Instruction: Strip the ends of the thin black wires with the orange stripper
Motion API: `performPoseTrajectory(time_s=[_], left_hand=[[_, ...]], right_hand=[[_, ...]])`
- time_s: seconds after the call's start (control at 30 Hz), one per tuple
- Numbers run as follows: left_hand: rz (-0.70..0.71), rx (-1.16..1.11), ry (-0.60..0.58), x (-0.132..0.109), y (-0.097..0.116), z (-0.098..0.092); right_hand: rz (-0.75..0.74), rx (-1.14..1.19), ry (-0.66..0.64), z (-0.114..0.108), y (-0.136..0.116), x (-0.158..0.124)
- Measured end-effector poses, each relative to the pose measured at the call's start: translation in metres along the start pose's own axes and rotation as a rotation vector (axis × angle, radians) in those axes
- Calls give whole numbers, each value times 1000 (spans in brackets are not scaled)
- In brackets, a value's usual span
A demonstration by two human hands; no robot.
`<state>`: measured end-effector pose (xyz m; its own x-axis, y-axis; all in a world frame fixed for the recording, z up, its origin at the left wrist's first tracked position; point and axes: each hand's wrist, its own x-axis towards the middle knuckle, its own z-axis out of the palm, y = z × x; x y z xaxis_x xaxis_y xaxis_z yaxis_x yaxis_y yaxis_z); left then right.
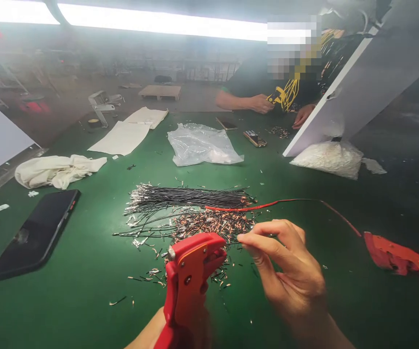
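My left hand (180, 329) sits at the bottom edge, mostly hidden behind the red crimping tool (187, 281) it grips by the handles. The tool's jaws point up toward a pile of small metal terminals (209, 225). My right hand (285, 266) is pinched on a thin wire end right beside the jaws. A bundle of black wires (187, 198) with bare metal ends lies just beyond the pile. A red wire (267, 205) runs across it to the right.
A black phone (35, 232) lies at the left on the green table (85, 271). White cloth (56, 170), paper sheets (125, 135), plastic bags (202, 144) and a tilted white board (362, 72) lie farther back. Another red tool (398, 256) rests at right. A person across the table handles yellow wires (289, 94).
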<state>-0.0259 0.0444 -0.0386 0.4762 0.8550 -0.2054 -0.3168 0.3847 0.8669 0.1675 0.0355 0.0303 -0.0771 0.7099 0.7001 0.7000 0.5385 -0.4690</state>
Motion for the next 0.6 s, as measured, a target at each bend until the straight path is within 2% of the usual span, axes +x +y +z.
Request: performPoseTrajectory(time_s=[0.17,0.43,0.5,0.6], left_hand=[[24,-3,46,-9,1,-1],[21,-4,56,-1,-23,-6],[5,5,37,0,-20,-7],[-31,20,2,-3,-4,-6]], right_hand=[[29,92,-22,3,-2,-1],[18,103,-33,4,-2,0],[27,117,-37,4,-2,0],[53,143,-31,4,-2,-2]])
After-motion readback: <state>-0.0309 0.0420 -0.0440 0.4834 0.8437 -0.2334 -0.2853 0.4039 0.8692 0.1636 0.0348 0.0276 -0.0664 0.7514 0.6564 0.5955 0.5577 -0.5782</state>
